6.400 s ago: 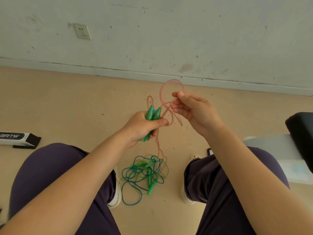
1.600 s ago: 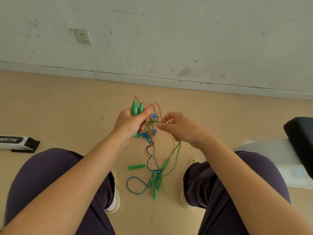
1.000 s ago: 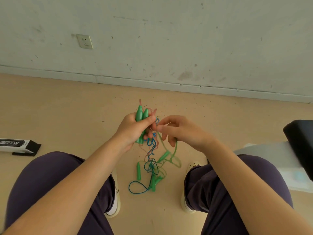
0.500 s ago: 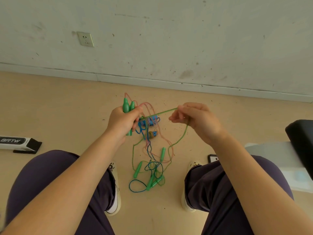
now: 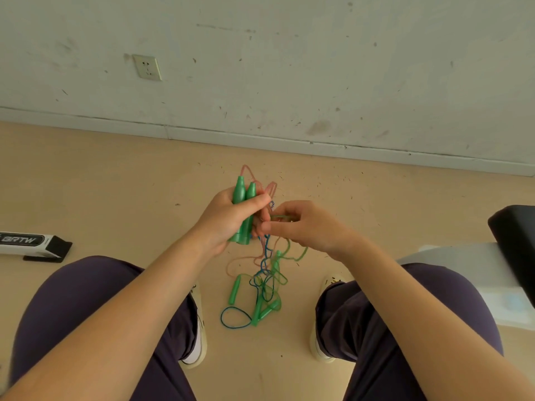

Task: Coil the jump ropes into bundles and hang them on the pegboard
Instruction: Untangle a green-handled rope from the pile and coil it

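The left hand [image 5: 228, 218] grips two green handles [image 5: 243, 211] side by side, tips pointing away from the person, so that both ends of the pink rope [image 5: 254, 180] are anchored in one fist while its loops rise just beyond the knuckles. Held this way, the handles serve as a core round which cord can be wound.

The right hand [image 5: 301, 224] sits just beside the left, its thumb and fingers pinching a green cord [image 5: 292, 250] close to the handles; the closeness suggests it is feeding or untangling a turn rather than pulling slack. Exactly how the cord passes through the fingers cannot be told.

Below both hands, pink, blue and green strands trail down to a tangle of ropes [image 5: 260, 296] on the floor [image 5: 115, 183] between the person's feet, with loose green handles lying in it. No bundle looks finished, and no pegboard is in view, so hanging is probably still some way off.
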### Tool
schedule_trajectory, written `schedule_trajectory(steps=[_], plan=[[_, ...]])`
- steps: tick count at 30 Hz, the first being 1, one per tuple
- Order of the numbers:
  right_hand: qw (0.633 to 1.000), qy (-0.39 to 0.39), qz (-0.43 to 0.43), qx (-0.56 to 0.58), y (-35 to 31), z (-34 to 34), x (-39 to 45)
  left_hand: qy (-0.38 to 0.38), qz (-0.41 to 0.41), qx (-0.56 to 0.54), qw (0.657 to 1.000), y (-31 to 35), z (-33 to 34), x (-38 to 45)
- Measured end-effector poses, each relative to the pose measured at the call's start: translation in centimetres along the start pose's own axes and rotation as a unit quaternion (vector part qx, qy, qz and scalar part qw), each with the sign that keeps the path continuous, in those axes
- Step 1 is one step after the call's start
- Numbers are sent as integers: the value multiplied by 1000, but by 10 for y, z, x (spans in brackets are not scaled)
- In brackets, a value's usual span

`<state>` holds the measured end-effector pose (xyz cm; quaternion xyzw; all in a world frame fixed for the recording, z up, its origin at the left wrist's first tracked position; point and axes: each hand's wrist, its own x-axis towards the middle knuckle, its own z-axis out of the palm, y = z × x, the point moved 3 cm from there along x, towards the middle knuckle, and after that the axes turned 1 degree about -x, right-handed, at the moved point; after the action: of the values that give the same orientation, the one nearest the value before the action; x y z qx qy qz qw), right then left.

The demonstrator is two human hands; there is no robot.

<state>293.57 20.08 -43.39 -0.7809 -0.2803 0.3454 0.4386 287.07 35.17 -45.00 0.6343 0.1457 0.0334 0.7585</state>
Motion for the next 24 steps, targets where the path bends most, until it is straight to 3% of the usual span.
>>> schedule_trajectory(steps=[5,9,12,16,19,24], plan=[[1000,17,-16,-5,3,-7,-1,30,0,53,998,0,-4,2],[994,54,-17,96,4,-20,-4,89,-7,106,990,-2,-13,5],[994,102,23,30,7,-39,-5,120,0,110,987,-2,-17,7],[996,82,20,24,13,-48,-8,119,-8,120,986,-3,-17,6],[996,74,-30,49,8,-41,-9,108,-23,119,987,-5,-14,6],[968,33,-97,229,-3,-38,-10,171,-46,74,981,-8,-20,9]])
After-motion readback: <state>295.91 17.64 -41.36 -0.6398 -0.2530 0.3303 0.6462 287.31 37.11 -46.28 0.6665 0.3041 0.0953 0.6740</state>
